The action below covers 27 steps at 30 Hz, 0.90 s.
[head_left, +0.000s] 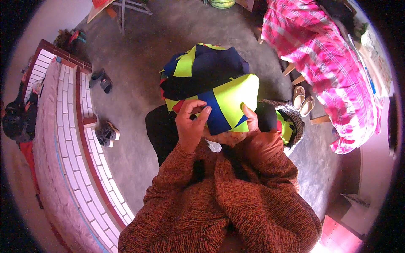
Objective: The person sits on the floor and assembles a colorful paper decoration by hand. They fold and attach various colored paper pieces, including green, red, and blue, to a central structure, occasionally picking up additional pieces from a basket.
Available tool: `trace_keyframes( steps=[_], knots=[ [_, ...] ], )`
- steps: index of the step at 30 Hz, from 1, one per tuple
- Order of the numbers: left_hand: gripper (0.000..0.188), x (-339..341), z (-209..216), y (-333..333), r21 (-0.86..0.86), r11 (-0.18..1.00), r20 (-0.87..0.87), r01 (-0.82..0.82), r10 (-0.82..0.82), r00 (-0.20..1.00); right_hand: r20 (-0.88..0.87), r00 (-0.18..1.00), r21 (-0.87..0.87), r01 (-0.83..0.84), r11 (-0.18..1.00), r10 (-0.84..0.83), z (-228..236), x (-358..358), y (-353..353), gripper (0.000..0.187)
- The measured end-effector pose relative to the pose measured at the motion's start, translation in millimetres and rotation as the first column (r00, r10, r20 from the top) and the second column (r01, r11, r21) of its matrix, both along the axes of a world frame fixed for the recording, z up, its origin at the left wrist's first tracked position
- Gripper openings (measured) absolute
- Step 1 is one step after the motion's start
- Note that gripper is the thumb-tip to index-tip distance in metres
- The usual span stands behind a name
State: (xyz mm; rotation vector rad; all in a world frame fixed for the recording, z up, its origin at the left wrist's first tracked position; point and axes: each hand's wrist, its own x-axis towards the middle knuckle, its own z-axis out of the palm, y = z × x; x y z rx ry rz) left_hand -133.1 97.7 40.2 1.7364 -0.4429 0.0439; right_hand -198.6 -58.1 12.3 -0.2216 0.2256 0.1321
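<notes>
At the far left, a white-tiled ledge [69, 122] with dark red edging curves down the room. Just right of it, dark sandals [100, 80] and dark shoes [108, 134] rest on the grey floor [133, 84]. The person's left hand [190, 124] is at the near left part of the cloth [236, 95], its thumb and forefinger brought close together by the blue band; whether they grip anything cannot be told. The cloth, patched in bright yellow, blue and black, lies bunched above the lap, between the knees. The right hand [252, 122] grips its near right edge, thumb on top. Beside the right knee stands a checked bag [298, 126] with yellow cloth pieces [286, 130] inside. Farther right come pale shoes [303, 101], then a pink checked cover [316, 71] over wooden-legged furniture.
</notes>
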Motion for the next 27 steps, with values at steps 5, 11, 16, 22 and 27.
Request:
trace_keyframes(
  steps=[5, 11, 16, 22, 27],
  knots=[
    [0.033, 0, -8, -3, -0.097, 0.994, -0.17, -0.053, 0.036, 0.985, -0.017, 1.0, 0.054, -0.011, 0.999, 0.012, 2, 0, 0, 0.071],
    [0.037, 2, -12, 1, -0.256, 0.961, -0.391, -0.099, -0.009, 0.92, -0.03, 0.999, -0.013, -0.015, 1.0, 0.015, 0, 3, -1, 0.076],
    [0.027, 2, -6, 2, -0.326, 0.94, -0.294, 0.094, -0.196, 0.936, -0.015, 0.992, 0.011, -0.123, 0.992, 0.123, 5, 1, -5, 0.073],
    [0.032, 5, 5, 5, 0.109, 0.96, 0.003, 0.258, -0.26, 0.966, -0.064, 0.998, -0.034, -0.022, 0.999, 0.019, -36, 2, -13, 0.058],
    [0.04, 6, -3, -3, 0.394, 0.918, 0.408, 0.036, -0.21, 0.889, -0.039, 0.999, -0.028, 0.025, 0.999, -0.026, -59, 4, -16, 0.054]
  ],
)
